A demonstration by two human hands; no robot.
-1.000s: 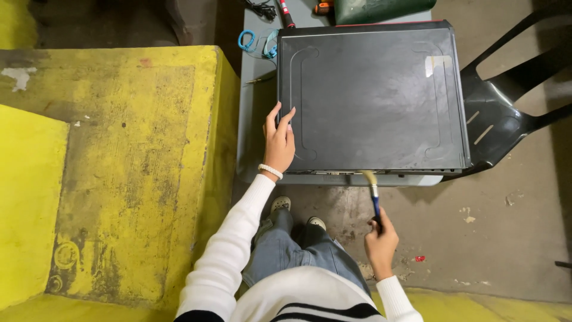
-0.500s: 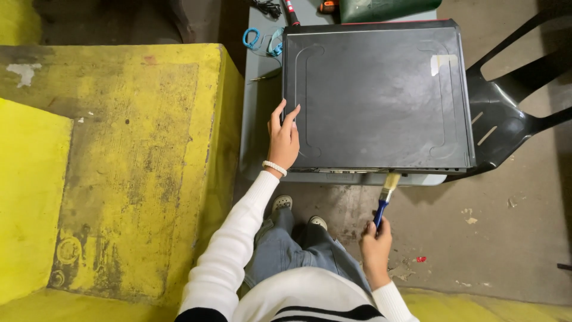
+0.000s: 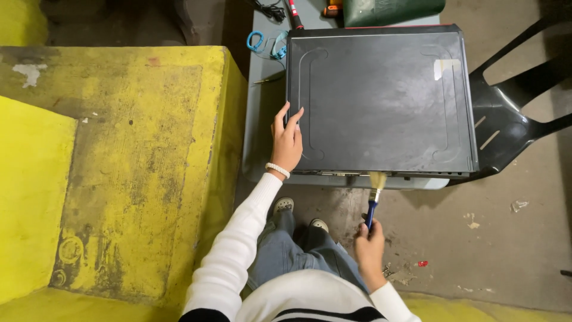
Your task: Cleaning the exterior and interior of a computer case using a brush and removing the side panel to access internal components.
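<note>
One black computer case (image 3: 381, 101), left hand (image 3: 288, 143) flat on it, right hand (image 3: 369, 247) gripping one paintbrush (image 3: 374, 197)

I have one view only, from the camera on my head, looking almost straight down from standing height. It takes in the black computer case (image 3: 381, 101) on its grey table (image 3: 262, 107), my legs, and the concrete floor (image 3: 506, 238) beneath.
</note>
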